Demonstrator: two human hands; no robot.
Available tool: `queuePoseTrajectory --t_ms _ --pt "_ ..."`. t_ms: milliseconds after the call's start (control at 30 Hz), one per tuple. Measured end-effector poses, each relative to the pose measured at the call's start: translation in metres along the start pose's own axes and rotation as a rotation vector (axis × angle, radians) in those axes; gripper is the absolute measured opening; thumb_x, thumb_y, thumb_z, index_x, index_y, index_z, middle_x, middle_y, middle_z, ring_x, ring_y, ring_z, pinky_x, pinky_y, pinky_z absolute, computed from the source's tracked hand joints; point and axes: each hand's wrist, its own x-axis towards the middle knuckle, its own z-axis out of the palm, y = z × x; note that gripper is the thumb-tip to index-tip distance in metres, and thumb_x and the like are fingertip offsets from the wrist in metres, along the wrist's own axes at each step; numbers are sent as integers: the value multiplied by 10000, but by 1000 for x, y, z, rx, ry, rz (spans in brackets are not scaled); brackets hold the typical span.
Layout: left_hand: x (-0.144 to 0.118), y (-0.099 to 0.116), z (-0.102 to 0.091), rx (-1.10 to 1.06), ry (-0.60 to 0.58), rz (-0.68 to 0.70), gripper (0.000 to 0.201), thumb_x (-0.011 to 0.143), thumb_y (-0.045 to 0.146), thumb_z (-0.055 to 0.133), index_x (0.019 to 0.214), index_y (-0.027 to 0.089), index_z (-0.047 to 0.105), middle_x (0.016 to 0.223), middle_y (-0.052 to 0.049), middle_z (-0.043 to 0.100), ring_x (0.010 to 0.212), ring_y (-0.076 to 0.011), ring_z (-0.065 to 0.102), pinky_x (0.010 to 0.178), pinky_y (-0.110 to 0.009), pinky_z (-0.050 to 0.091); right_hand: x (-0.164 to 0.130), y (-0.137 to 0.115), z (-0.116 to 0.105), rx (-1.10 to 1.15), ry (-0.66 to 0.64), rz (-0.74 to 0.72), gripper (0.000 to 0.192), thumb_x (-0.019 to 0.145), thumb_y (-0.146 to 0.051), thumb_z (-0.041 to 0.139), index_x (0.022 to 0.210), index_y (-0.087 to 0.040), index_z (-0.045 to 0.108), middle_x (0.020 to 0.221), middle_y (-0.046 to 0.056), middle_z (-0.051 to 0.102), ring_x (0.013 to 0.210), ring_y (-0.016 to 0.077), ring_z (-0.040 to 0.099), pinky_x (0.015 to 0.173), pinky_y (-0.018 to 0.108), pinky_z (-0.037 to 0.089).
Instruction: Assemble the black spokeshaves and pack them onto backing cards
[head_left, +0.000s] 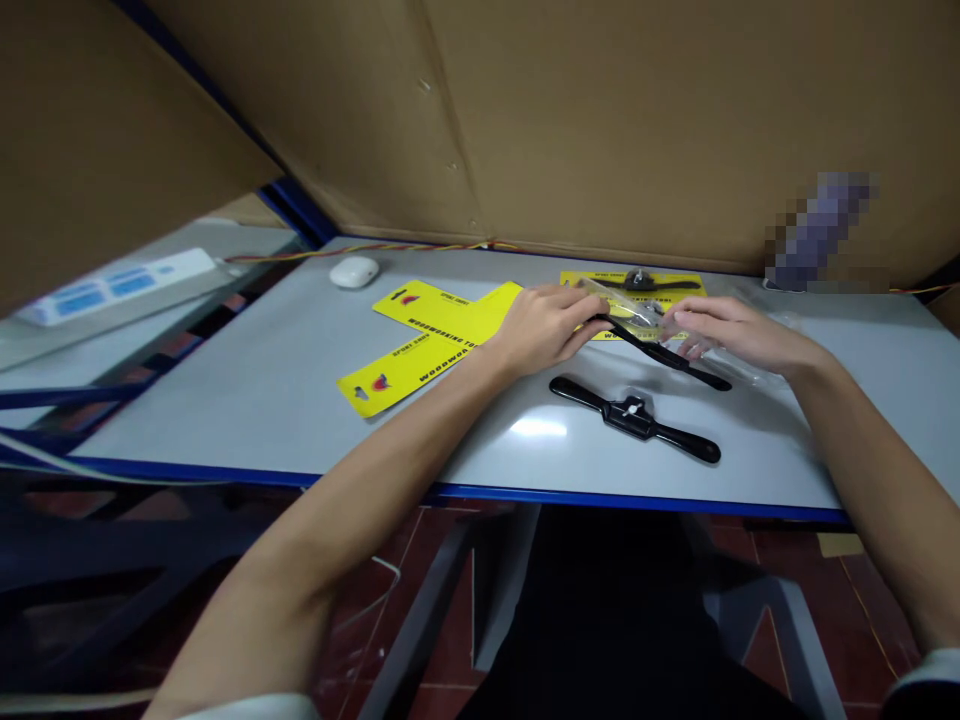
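Note:
My left hand (551,320) pinches one end of a black spokeshave (664,355), which slants down to the right above the table. Opposite it, my right hand (739,330) has its fingers curled at a clear plastic wrapper (634,312), parts of which also show around the fingers. Closer to the front edge lies a second black spokeshave (632,415) with a silver screw at its middle. Behind my hands, another black spokeshave (679,284) lies on a yellow printed card (574,279). Yellow backing cards (405,375) overlap left of my left hand, which hides part of them.
The grey tabletop (247,390) has a blue front edge. A white rounded case (354,271) sits at the back left, and a power strip (124,285) lies farther left. Cardboard panels (600,130) rise behind. A blurred-out purple object (821,230) stands at the back right.

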Motion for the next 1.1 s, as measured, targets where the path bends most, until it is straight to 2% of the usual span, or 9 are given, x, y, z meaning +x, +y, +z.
queuePoseTrajectory --t_ms 133,233,300,467,567,700,933,1033,1100 --pt "-2 0 7 82 176 26 586 1159 629 325 1066 219 733 822 -78 743 757 -226 663 677 -359 402 -1 -2 0 65 -27 -3 572 871 -777 730 1110 -260 781 1199 99 773 986 276 745 932 463 633" --pt "-3 2 11 114 242 17 597 1155 633 326 1031 215 734 836 -87 751 757 -231 653 673 -369 398 -2 -4 -1 -113 -44 -80 656 759 -703 859 1231 -252 787 1152 93 777 1028 304 740 978 493 618" --pt "-4 3 13 107 261 8 599 1158 623 320 1029 214 737 869 -94 759 778 -231 656 693 -369 416 -3 -4 0 -241 4 -131 706 734 -635 893 1316 -250 788 1173 102 788 1063 328 744 994 509 615" --pt "-6 4 13 68 311 23 521 1156 592 389 1062 232 754 830 -75 716 776 -232 631 724 -379 431 -3 0 3 -460 195 -262 665 823 -480 843 1455 -293 755 1392 90 784 1142 351 761 1063 531 596" --pt "-8 2 13 95 349 13 512 1144 607 417 1063 237 762 813 -72 693 772 -237 615 731 -387 447 -3 2 6 -517 199 -296 661 906 -441 775 1539 -268 695 1454 109 763 1163 361 765 1075 555 585" --pt "-11 -1 14 109 364 -75 504 1146 587 412 1079 239 771 818 -79 684 767 -246 613 728 -397 459 -1 3 16 -585 209 -363 699 962 -370 678 1632 -191 591 1589 160 669 1374 400 677 1154 579 529" --pt "-8 5 14 42 422 -118 384 1137 515 511 1075 226 755 855 -67 724 718 -205 632 696 -360 464 0 3 20 -662 252 -338 601 1033 -424 610 1578 -172 632 1533 174 710 1328 422 701 1096 568 542" --pt "-3 12 17 -8 494 -90 291 1129 474 565 1075 229 714 840 -32 729 644 -155 616 654 -317 465 -2 1 16 -711 245 -311 581 1047 -423 578 1572 -181 636 1489 172 737 1265 416 726 1039 545 553" --pt "-1 14 21 -44 557 -116 248 1109 489 613 1123 248 668 774 11 681 574 -127 566 604 -294 440 -2 1 13 -710 230 -322 557 1053 -429 565 1547 -187 652 1428 162 770 1194 390 746 989 506 558"
